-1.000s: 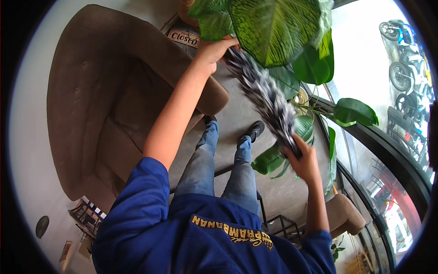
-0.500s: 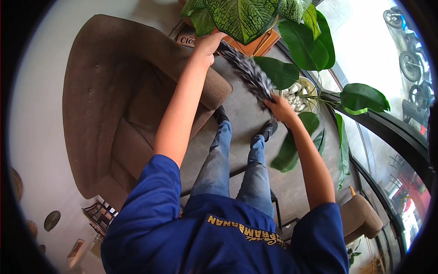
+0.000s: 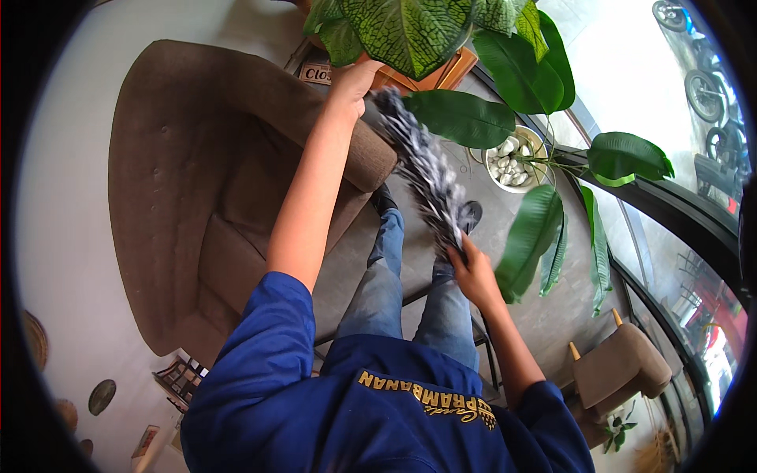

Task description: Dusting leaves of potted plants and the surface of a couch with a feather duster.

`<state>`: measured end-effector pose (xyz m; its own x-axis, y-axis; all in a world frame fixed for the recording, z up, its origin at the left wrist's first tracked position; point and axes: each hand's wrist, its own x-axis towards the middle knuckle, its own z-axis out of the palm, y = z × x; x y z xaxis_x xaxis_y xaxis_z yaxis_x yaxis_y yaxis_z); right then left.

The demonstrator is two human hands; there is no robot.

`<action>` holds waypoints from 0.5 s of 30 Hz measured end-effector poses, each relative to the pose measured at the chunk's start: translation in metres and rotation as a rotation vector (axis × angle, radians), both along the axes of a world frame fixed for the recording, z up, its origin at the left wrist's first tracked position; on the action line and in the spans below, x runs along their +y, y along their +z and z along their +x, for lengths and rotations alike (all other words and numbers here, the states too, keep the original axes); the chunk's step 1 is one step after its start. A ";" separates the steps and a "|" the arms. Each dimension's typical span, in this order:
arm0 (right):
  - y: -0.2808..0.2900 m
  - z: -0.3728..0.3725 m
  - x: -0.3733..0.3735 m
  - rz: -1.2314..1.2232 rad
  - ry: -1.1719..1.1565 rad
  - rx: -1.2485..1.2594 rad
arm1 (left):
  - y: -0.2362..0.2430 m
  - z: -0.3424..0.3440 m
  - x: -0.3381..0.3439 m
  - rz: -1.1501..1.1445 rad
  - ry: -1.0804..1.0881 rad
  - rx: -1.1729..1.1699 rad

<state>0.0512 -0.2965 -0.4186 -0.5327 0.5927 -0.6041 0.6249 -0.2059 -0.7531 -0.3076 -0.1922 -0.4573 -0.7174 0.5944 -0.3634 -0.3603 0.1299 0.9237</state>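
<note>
My right hand (image 3: 475, 272) is closed round the lower end of a fluffy grey-and-white duster (image 3: 423, 167), which slants up and left in front of my legs. Motion blurs its strands a little. At the top, my left hand (image 3: 355, 85) reaches up to a plant with large veined green leaves (image 3: 410, 35). Those leaves cover its fingers, so what they touch cannot be seen. The duster's upper tip lies just right of this hand, close to the sofa arm.
A brown sofa (image 3: 177, 150) fills the left side. Right of the duster, a broad-leaved plant (image 3: 530, 240) grows from a round pot (image 3: 544, 150) of pale stones. An orange-brown wooden piece (image 3: 457, 71) stands behind the leaves. A brown chair (image 3: 623, 366) is by the window.
My right hand has drawn the duster down and toward my body, away from the broad leaves and the stone-filled pot. My left hand stays near the veined leaves.
</note>
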 end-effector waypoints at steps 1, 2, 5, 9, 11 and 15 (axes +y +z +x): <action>-0.015 -0.015 0.002 0.009 0.019 0.013 | -0.001 -0.001 0.000 0.003 -0.020 -0.001; -0.032 -0.032 0.008 0.026 0.017 0.111 | -0.003 -0.004 0.001 -0.009 -0.038 -0.003; -0.091 -0.084 0.036 0.138 0.106 0.091 | -0.010 -0.012 0.000 -0.102 -0.114 -0.019; -0.144 -0.123 0.068 0.103 0.200 -0.077 | -0.021 -0.017 0.001 -0.102 -0.169 0.077; -0.159 -0.131 0.071 0.223 0.234 -0.056 | -0.021 -0.020 0.000 -0.104 -0.193 0.074; -0.186 -0.131 0.085 0.112 0.234 -0.325 | -0.016 -0.016 0.000 -0.105 -0.177 0.076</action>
